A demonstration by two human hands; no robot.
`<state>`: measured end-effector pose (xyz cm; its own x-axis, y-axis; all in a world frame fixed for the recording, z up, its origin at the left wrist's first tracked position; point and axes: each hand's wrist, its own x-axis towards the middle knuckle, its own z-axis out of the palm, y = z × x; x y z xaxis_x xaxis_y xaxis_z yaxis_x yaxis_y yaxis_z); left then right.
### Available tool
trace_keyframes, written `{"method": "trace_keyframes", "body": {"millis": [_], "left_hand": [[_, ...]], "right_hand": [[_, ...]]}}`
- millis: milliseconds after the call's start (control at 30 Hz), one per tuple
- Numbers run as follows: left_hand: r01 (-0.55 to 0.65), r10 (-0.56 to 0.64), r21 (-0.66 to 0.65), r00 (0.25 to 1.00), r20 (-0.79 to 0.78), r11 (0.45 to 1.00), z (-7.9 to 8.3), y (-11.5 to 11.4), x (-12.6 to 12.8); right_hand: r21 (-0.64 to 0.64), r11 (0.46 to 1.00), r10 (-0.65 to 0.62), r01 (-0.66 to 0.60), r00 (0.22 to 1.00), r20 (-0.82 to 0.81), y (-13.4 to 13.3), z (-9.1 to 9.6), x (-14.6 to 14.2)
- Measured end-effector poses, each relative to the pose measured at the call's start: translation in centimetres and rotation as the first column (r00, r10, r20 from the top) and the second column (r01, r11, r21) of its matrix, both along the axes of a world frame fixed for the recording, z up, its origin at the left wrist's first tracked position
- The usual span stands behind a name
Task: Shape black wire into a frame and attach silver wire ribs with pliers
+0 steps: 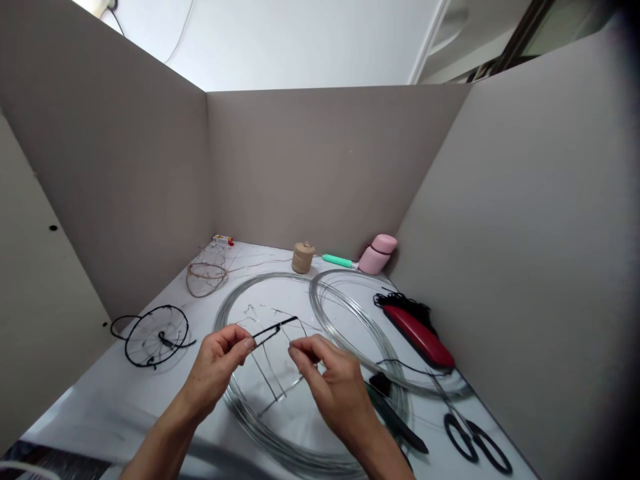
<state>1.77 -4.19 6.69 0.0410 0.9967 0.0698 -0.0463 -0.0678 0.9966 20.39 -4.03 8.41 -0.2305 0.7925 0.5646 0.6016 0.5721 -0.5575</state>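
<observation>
My left hand [220, 353] pinches the near end of a small wire frame [277, 399] whose upper bar is wrapped in black cord [270, 331]. Bare silver wires hang down from that bar to a lower bar. Beside the frame, my right hand [327, 373] has thumb and forefinger pressed together, close to a thin strand; what sits between the fingertips is too small to make out. Under both hands lies a large coil of silver wire [240, 413], and a second wire coil [320, 293] overlaps it on the right.
Black-handled scissors [470, 437], dark-handled pliers [400, 420] and a red case with black cord [420, 337] lie to the right. A black cord-wrapped wheel [157, 337] rests left. Behind stand a twine spool [303, 257] and pink bottle [378, 255]. Grey panels [330, 167] enclose the table.
</observation>
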Motion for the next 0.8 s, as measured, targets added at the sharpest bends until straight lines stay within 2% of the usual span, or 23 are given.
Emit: {"method": "trace_keyframes", "body": {"millis": [100,167,233,267,400,500,667,800], "left_hand": [[0.005,-0.002,0.036,0.996,-0.089,0.999,0.1,0.2,0.2],[0.008,-0.001,0.049,0.992,-0.129,0.999,0.4,0.2,0.2],[0.007,0.002,0.057,0.988,-0.157,0.998,0.6,0.2,0.1],[0.006,0.004,0.058,0.986,-0.170,0.998,0.7,0.2,0.0],[-0.011,0.021,0.050,0.981,-0.193,0.999,0.8,0.2,-0.3],[-0.018,0.024,0.036,0.984,-0.177,0.999,0.9,0.2,-0.4],[-0.043,0.046,0.023,0.987,-0.153,0.999,1.2,0.3,-0.2],[-0.060,0.065,0.036,0.982,-0.179,0.998,1.3,0.3,-0.1]], "right_hand": [[-0.252,0.967,0.020,-0.031,0.999,-0.046,0.5,0.3,0.3],[-0.408,0.907,0.049,-0.105,0.988,-0.146,1.0,0.7,0.6],[-0.498,0.848,0.060,-0.181,0.967,-0.249,1.5,1.0,0.7],[-0.511,0.835,0.059,-0.204,0.956,-0.286,1.7,1.2,0.7],[-0.488,0.847,0.041,-0.212,0.941,-0.336,1.9,1.3,0.5],[-0.477,0.857,0.054,-0.193,0.956,-0.290,1.8,1.1,0.4],[-0.370,0.923,0.077,-0.110,0.992,-0.104,1.5,1.0,0.5],[-0.187,0.982,0.056,-0.033,0.991,0.122,1.4,1.1,0.5]]}}
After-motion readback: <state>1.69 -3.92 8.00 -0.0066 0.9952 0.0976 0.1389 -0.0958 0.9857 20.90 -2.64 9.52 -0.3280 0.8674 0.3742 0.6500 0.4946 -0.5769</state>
